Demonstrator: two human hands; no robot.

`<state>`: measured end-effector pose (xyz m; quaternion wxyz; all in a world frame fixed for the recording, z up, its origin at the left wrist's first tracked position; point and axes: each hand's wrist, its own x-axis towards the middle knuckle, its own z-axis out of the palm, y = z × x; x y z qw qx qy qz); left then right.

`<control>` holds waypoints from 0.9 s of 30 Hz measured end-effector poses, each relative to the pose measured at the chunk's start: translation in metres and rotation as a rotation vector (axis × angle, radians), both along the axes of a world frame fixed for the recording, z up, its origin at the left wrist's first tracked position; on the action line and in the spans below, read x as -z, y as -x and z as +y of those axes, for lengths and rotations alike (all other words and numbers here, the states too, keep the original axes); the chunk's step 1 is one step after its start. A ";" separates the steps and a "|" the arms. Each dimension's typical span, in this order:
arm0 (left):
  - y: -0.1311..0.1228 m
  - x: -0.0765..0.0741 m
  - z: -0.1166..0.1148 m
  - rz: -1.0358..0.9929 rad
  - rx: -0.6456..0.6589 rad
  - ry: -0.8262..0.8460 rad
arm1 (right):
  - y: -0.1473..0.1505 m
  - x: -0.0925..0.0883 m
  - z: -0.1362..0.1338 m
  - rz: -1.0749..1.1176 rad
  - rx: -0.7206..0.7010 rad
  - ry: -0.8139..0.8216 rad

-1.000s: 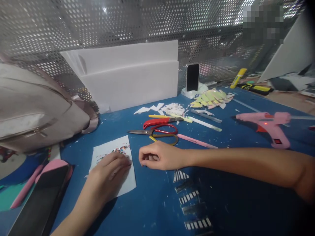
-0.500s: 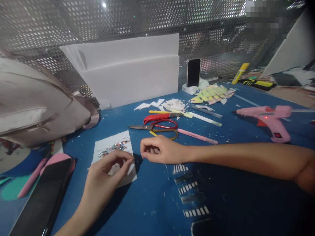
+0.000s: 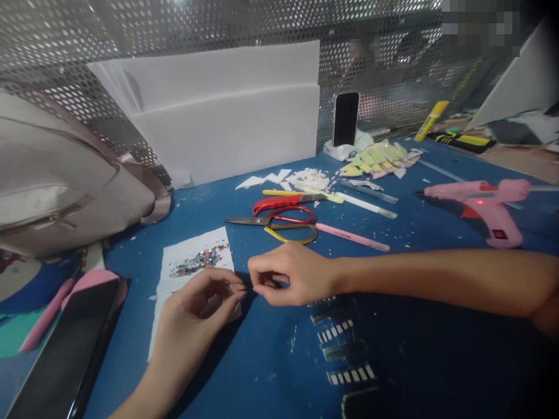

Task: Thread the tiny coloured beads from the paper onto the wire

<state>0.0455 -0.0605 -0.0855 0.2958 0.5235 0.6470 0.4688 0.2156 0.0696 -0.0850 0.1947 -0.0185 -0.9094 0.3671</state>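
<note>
Blue tabletop (image 3: 271, 355) strewn with craft clutter before a perforated metal screen (image 3: 218, 29): red scissors (image 3: 279, 212) at centre, pink glue gun (image 3: 484, 203) at right, dark phone (image 3: 56, 355) at lower left. Lower centre of frame, left hand (image 3: 201, 302) and right hand (image 3: 292, 273) almost fingertip to fingertip, each pinched shut over the near edge of a white paper (image 3: 187, 259); whatever sits between the fingers too small to make out. Small heap of coloured glitter bits (image 3: 198, 260) lying on that paper, seemingly mostly unused, so work with them apparently at an early stage.

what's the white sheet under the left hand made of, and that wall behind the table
The white sheet looks like thin matte paper: it has a ragged edge and lies flat beneath the left hand. The wall appears to be perforated metal, shiny grey with regular round holes.
</note>
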 end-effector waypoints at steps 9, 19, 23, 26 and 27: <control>-0.001 0.000 -0.002 0.047 0.029 -0.020 | 0.000 0.001 0.001 -0.026 -0.005 -0.014; 0.001 0.001 -0.003 0.134 -0.043 -0.074 | 0.002 0.003 0.006 0.018 -0.027 0.248; 0.001 0.001 -0.002 0.102 -0.054 -0.081 | 0.002 0.003 0.005 0.031 0.005 0.336; 0.002 0.001 -0.002 0.085 -0.059 -0.087 | 0.001 0.002 0.003 0.017 0.004 0.362; 0.002 0.001 -0.002 0.080 -0.061 -0.084 | 0.001 0.001 0.003 0.012 0.006 0.353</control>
